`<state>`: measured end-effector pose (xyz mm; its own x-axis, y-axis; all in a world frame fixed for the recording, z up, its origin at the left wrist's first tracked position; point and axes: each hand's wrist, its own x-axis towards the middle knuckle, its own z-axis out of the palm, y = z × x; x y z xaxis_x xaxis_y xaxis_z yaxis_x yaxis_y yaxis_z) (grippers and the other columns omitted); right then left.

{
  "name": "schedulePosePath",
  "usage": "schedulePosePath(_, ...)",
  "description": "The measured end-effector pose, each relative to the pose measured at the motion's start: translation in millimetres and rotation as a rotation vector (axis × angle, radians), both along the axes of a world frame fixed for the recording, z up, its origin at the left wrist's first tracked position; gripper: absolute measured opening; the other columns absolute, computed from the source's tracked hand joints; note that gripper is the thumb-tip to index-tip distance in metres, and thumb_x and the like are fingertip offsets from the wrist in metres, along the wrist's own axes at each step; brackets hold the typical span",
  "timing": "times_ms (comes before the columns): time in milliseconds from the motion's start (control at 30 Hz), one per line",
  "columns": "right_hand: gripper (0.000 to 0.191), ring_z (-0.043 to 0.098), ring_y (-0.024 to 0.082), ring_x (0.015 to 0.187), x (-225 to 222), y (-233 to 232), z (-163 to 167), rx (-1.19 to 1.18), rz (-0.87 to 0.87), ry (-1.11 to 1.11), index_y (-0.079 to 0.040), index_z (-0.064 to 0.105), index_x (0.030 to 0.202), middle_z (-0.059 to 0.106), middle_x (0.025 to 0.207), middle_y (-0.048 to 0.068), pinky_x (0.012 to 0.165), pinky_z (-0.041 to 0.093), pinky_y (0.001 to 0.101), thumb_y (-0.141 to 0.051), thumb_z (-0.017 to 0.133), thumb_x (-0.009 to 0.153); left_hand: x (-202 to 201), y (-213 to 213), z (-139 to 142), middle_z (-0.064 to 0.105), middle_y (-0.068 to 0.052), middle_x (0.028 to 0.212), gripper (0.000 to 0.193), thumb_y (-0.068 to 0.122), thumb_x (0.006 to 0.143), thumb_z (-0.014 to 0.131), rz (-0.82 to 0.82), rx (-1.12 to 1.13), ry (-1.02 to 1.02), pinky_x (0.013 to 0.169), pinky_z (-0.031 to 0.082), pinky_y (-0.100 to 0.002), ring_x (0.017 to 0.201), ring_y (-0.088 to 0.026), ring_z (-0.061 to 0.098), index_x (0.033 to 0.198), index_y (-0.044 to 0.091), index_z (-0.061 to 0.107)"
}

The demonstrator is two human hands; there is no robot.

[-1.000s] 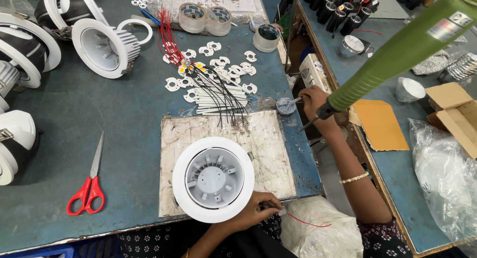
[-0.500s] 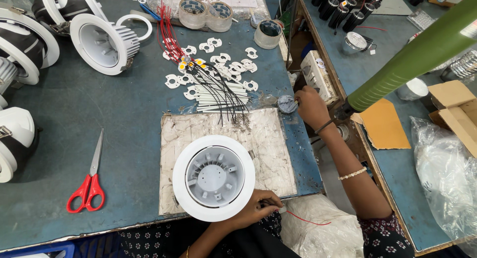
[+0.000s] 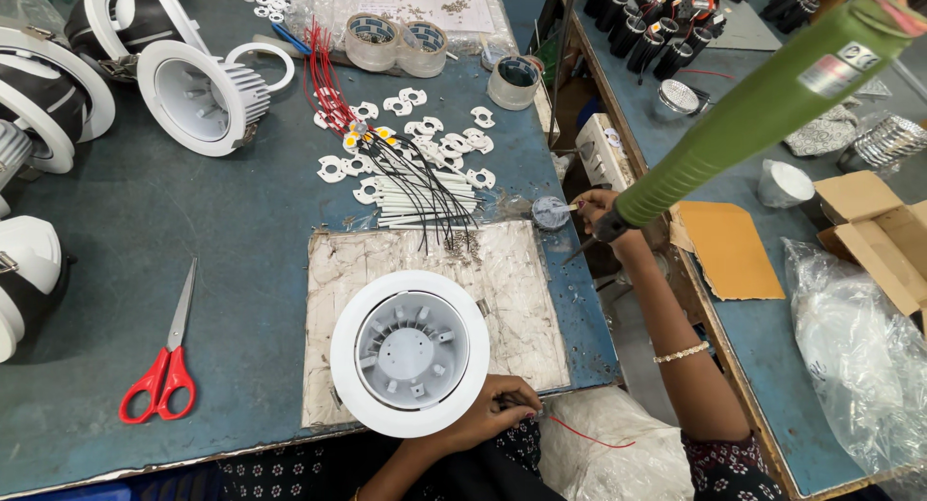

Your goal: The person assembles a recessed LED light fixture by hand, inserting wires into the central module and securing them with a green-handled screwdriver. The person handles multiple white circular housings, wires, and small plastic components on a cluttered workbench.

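Right hand [image 3: 601, 211] shifted left since 0.5 s ago, fingertips now at the small round dish [image 3: 551, 212]; green tool [image 3: 763, 105] swung with it.

Right hand's grip is closed around the green tool's dark lower end, tool slanting up toward top right, thin tip pointing down past the counter [image 3: 145, 221] edge. Left hand [image 3: 492, 414] sits at the near counter edge, grip pinched shut on a thin red wire [image 3: 584, 435] just beside the white downlight housing [image 3: 409, 352]. Housing lies open side up on a worn white mat [image 3: 521, 289]. Bundle of black and white wires [image 3: 425, 197] lies just beyond the mat, white brackets [image 3: 406, 105] scattered near it. Red scissors [image 3: 164, 366] well apart to the left; 2 tape rolls [image 3: 396, 42] at the far side.
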<state>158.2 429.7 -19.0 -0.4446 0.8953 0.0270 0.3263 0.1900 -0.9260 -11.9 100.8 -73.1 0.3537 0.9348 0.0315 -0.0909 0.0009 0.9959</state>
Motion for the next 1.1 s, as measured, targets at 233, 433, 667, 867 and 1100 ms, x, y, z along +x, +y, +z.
schedulePosePath(233,0.020,0.062,0.016,0.083,8,-4,-1,0.611,0.106,-0.134,-0.002,0.069,0.103,0.066,0.088,0.004,0.076,0.049,0.0316,-0.021,0.062,0.104,2,6,0,0.076,-0.005,0.098,0.013,0.008,0.095,0.069,0.000,-0.008,0.011,0.083,0.058,-0.024,0.091,-0.009,0.072,0.107,0.003,0.072)
schedulePosePath(433,0.011,0.059,0.021,0.088,10,-5,-4,0.562,0.198,-0.125,-0.001,0.064,0.100,0.062,0.092,0.009,0.082,0.049,0.0352,-0.012,0.063,0.098,4,9,-1,0.076,-0.005,0.099,0.014,0.008,0.095,0.069,0.006,-0.009,0.027,0.083,0.058,-0.024,0.091,-0.010,0.071,0.107,0.003,0.073)
schedulePosePath(667,0.007,0.059,0.032,0.089,1,-10,-5,0.855,0.156,-0.245,-0.001,0.063,0.101,0.060,0.096,0.014,0.081,0.048,0.0417,-0.001,0.058,0.095,2,14,-7,0.075,-0.004,0.099,0.014,0.008,0.095,0.069,-0.003,-0.034,0.006,0.083,0.058,-0.024,0.091,-0.009,0.071,0.108,0.003,0.072)
schedulePosePath(867,0.009,0.063,0.034,0.085,-7,-18,-9,0.772,0.021,-0.344,0.000,0.068,0.096,0.064,0.097,0.016,0.077,0.051,0.0420,0.000,0.059,0.095,0,13,-9,0.075,-0.006,0.099,0.014,0.007,0.096,0.068,-0.007,-0.010,0.005,0.083,0.058,-0.025,0.090,-0.010,0.070,0.108,0.003,0.072)
schedulePosePath(1100,0.010,0.066,0.037,0.086,-1,-16,-11,0.759,-0.149,-0.377,0.001,0.072,0.096,0.067,0.098,0.018,0.079,0.053,0.0433,-0.002,0.062,0.094,0,12,-7,0.075,-0.005,0.101,0.014,0.007,0.096,0.069,-0.013,0.005,0.008,0.085,0.058,-0.024,0.093,-0.010,0.070,0.108,0.003,0.071)
